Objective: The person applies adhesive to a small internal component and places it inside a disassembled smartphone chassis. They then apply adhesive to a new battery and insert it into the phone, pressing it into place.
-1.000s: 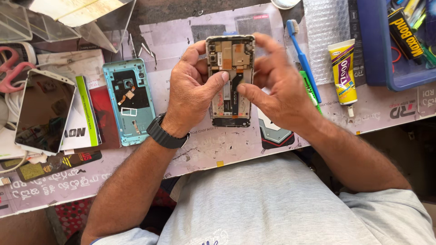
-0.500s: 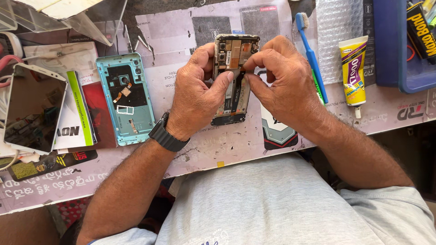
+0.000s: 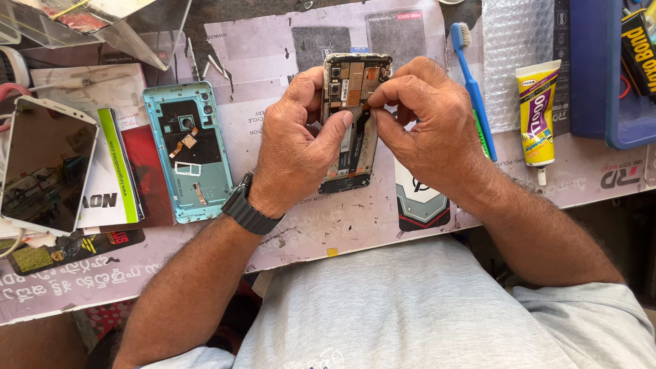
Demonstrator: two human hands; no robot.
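An opened black smartphone with its back off and circuit boards showing (image 3: 354, 116) is held upright over the middle of the counter (image 3: 321, 225), between both hands. The left hand (image 3: 297, 147), with a black watch (image 3: 249, 208) on its wrist, wraps the phone's left edge, its thumb pressed across the middle of the boards. The right hand (image 3: 430, 130) closes on the right edge, thumb and forefinger pinched together on a small part near the phone's top; what they pinch is too small to make out.

Room around them is tight. Just left of the left hand lies a light teal plastic phone back cover (image 3: 188, 150), inside facing up, flat on the counter. Further left, a white phone with a dark glass screen (image 3: 44, 164) rests on printed boxes, reaching the counter's left side. Just right of the right hand, a blue-handled toothbrush (image 3: 471, 89) lies lengthwise, nearly touching the knuckles, and beyond it a yellow glue tube (image 3: 538, 116) points its nozzle toward the near edge. A blue plastic tray (image 3: 594, 75) fills the far right corner. The near edge, against the person's grey shirt (image 3: 410, 307), has the most free surface.
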